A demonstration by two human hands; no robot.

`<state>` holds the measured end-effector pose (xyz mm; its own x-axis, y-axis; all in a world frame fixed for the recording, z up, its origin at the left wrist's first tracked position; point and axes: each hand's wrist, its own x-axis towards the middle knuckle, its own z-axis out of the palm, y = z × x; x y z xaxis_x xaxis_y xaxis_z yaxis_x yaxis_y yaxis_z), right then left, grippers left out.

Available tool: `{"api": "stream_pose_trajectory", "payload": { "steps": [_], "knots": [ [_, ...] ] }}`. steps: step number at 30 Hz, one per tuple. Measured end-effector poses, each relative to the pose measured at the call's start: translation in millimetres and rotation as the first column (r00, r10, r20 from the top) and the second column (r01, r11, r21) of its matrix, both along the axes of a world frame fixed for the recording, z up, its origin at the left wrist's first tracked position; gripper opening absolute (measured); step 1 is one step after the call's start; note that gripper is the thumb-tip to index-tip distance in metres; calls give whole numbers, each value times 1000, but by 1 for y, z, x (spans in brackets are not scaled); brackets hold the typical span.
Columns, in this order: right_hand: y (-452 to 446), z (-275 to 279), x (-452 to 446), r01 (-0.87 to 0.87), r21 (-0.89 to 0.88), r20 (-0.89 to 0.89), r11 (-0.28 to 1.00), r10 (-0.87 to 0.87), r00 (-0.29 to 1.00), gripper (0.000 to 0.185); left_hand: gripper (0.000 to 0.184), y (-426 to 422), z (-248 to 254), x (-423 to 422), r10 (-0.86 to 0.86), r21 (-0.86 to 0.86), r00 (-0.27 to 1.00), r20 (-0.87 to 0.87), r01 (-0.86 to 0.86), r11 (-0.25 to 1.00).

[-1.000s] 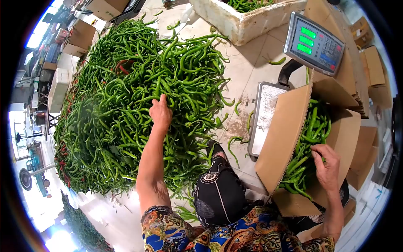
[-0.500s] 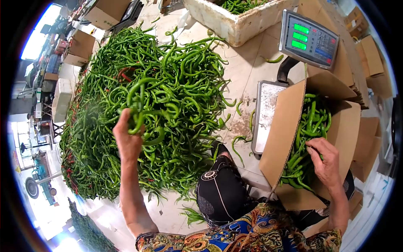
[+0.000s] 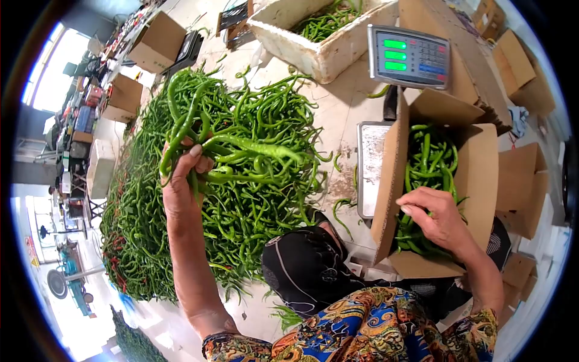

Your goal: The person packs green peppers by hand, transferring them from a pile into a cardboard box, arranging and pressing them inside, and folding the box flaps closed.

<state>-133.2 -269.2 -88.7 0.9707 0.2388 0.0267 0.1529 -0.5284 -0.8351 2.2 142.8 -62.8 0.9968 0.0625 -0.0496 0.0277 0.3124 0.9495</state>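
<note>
Head view: left hand (image 3: pixel 188 169), centre-left, clutched peppers (image 3: pixel 256 146), splayed, so probably liable to drop; right hand (image 3: pixel 439 218), half-curled, hold unclear.

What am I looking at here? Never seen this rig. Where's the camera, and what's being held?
There's no machine doing the handling: these are a person's own bare hands. The view comes from one camera worn on the head, looking forward and down; that's why the arms enter from below.

The left grip holds several green peppers over a big pile of them on the floor. The right grip is at an open carton with more peppers inside; I can't tell whether it holds any. Beyond the carton is a scale with a lit display.
</note>
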Motion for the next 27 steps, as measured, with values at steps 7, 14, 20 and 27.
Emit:
{"api": "stream_pose_trajectory", "payload": {
  "steps": [7, 14, 20, 27],
  "knots": [
    [-8, 8, 18, 136, 332, -463, 933, 36, 886, 35, 22, -74, 48, -1, -214, -176, 976, 38, 217, 960],
    [10, 41, 39, -131, 812, -113, 568, 374, 921, 75, 28, -178, 68, -29, -443, -61, 894, 74, 447, 892],
    [5, 68, 14, 179, 836, -449, 519, 459, 767, 37, 28, -222, 55, -45, -536, -185, 844, 22, 530, 828],
    [-26, 29, -6, 52, 603, -65, 796, -16, 998, 72, 23, -256, 44, -60, -582, -41, 807, 97, 588, 808]
  ]
}}
